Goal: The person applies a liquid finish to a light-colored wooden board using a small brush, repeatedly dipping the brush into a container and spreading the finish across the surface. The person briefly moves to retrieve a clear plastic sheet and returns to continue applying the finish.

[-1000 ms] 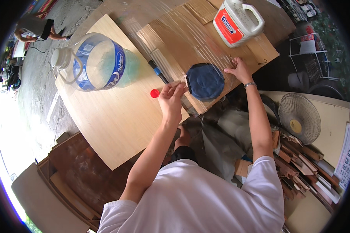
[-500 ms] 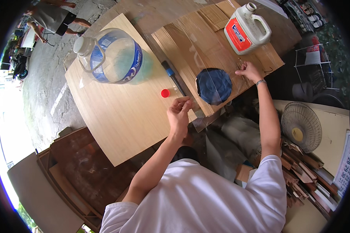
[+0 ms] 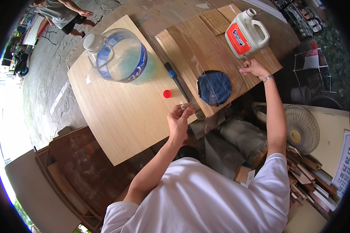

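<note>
My left hand (image 3: 179,119) is pinched closed at the near edge of the boards. My right hand (image 3: 256,69) pinches closed above the cardboard's right side, just in front of a white jug (image 3: 243,37) with a red label. A thin clear plastic sheet (image 3: 200,126) seems to stretch between the fingers of both hands; its outline is hard to make out. Under it, a round dark blue fabric piece (image 3: 214,88) lies on the brown cardboard (image 3: 182,44). Left of that rest a slim black tool with a blue band (image 3: 177,82) and a red cap (image 3: 167,94).
A large clear water bottle (image 3: 120,56) with a blue label stands on the pale wooden board (image 3: 105,116). A fan (image 3: 301,130) and wood offcuts (image 3: 305,174) are at the right. At the far left a person (image 3: 62,15) is on the pavement.
My right hand has shifted slightly right, its fingers more curled. My left hand stays nearly in place. The person at the far left has moved rightward. The whole view has shifted a little.
</note>
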Demonstrator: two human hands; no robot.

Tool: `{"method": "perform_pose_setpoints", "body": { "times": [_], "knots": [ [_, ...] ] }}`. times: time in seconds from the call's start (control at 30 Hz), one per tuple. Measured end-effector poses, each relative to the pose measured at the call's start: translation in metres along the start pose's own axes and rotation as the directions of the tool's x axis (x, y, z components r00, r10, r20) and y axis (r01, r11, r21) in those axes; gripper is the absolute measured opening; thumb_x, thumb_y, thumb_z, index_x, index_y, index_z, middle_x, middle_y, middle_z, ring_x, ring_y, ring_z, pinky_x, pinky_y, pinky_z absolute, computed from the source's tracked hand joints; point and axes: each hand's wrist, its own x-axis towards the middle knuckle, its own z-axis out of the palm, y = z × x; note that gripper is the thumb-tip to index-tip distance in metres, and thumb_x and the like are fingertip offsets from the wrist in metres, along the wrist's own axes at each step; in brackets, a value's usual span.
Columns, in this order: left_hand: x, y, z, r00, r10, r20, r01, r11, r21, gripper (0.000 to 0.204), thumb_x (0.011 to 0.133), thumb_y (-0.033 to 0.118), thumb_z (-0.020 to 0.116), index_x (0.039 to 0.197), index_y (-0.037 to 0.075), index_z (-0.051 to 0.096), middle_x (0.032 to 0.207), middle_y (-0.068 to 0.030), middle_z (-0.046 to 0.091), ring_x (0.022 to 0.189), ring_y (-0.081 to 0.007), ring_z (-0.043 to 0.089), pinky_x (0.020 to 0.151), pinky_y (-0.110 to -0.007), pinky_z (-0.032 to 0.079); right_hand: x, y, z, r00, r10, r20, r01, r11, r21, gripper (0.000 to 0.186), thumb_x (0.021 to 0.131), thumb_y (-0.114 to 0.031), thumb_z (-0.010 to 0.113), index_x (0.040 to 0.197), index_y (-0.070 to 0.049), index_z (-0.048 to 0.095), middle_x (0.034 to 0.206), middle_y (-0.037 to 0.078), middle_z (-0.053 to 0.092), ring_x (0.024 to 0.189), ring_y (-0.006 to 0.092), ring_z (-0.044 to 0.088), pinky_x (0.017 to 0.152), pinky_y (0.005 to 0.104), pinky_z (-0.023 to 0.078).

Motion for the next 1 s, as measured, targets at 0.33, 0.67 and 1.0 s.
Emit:
{"method": "perform_pose_setpoints", "body": {
  "times": [0.33,0.67,1.0],
  "knots": [
    [0.002,-0.007,0.002,0.997,-0.075,0.010,0.075,0.996,-0.050,0.016,0.092,0.012,0.070,0.104,0.001,0.066,0.090,-0.0037,0.071,0.078,-0.0091,0.062,0.070,-0.025,0.044,-0.021,-0.043,-0.012,0.996,0.026,0.084,-0.041,0.984,0.171,0.021,0.086,-0.022,0.079,0.085,-0.007,0.065,0.082,0.003,0.066,0.067,0.0063,0.061,0.060,0.0182,0.043],
    [0.049,-0.022,0.036,0.981,-0.174,0.086,0.183,0.977,-0.110,0.017,0.092,0.002,0.067,0.107,-0.003,0.065,0.099,-0.0099,0.072,0.090,-0.0182,0.069,0.080,-0.028,0.051,-0.037,-0.085,-0.008,0.993,-0.037,0.109,-0.006,0.928,0.372,0.019,0.091,-0.019,0.074,0.098,-0.002,0.067,0.089,0.003,0.066,0.074,0.0073,0.063,0.069,0.0180,0.050],
    [0.102,-0.036,0.102,0.979,-0.128,0.160,0.171,0.942,-0.290,0.009,0.090,0.008,0.073,0.095,0.004,0.066,0.092,-0.0048,0.073,0.082,-0.0141,0.068,0.068,-0.027,0.046,-0.046,-0.107,0.005,0.990,-0.046,0.130,0.006,0.958,0.288,0.017,0.091,-0.019,0.074,0.095,-0.003,0.067,0.088,0.001,0.065,0.078,0.0078,0.064,0.074,0.0205,0.050]
  ]
}}
